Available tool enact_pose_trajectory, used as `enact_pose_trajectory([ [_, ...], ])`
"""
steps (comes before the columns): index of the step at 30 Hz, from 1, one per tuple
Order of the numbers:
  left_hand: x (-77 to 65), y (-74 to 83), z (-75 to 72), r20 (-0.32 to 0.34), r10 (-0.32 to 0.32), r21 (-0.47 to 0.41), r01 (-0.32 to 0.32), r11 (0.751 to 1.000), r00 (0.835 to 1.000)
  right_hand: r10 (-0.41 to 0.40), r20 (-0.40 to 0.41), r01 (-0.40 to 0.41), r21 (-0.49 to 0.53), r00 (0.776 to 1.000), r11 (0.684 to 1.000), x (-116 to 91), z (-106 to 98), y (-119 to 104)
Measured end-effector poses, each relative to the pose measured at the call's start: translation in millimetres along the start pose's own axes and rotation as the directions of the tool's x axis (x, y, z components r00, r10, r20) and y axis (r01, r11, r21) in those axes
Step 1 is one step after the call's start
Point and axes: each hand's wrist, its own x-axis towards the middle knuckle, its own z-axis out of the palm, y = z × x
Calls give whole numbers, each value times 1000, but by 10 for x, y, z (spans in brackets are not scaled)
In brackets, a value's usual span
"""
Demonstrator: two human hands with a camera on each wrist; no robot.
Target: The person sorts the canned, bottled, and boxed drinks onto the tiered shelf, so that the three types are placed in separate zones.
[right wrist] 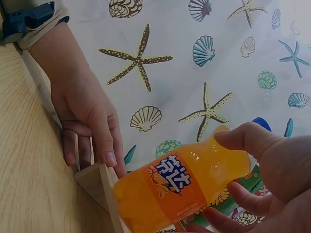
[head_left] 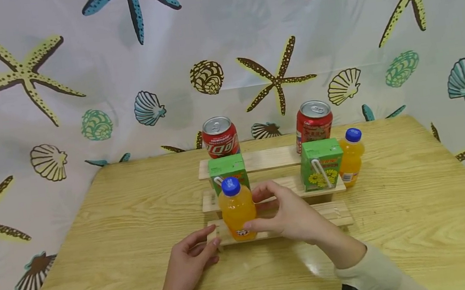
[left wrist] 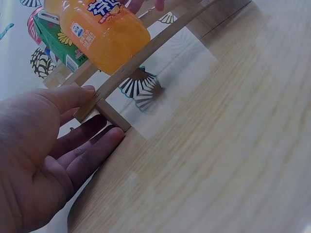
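Observation:
A bottle of orange soda (head_left: 238, 213) with a blue cap stands on the lowest step, at the left end of a three-step wooden rack (head_left: 274, 158). My right hand (head_left: 289, 212) holds it from the right, thumb at the front and fingers curled round the far side. In the right wrist view, the thumb lies over the upper part of the bottle (right wrist: 177, 182). At the rack's front left corner, my left hand (head_left: 192, 262) grips the end of the lowest slat. Its thumb (left wrist: 80, 94) rests on top, and the other fingers are beneath, by the short leg.
Red soda cans (head_left: 220, 141) stand on the top step, left and right. Green drink cartons (head_left: 322, 163) with straws sit below them on the middle step. Another orange soda bottle (head_left: 350, 158) is on the table (head_left: 128, 214) at the rack's right. A patterned cloth (head_left: 178, 50) hangs behind.

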Motion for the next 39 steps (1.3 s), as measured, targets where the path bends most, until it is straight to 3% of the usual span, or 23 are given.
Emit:
enact_pose_trajectory([
  [8, 5, 6, 13, -5, -5, 10, 5, 1000, 1000, 26, 33, -27, 29, 999, 999, -38, -120, -70],
  [16, 1, 23, 19, -10, -8, 18, 9, 1000, 1000, 68, 88, -83, 182, 994, 980, -91, -271, -131],
  [31, 2, 17, 25, -13, -1, 10, 1, 1000, 1000, -30, 68, 15, 211, 997, 977, -243, -478, -267],
  [39, 8, 13, 24, -10, 1, 11, -1, 1000, 1000, -93, 6, 91, 156, 996, 984, -332, -623, -333],
])
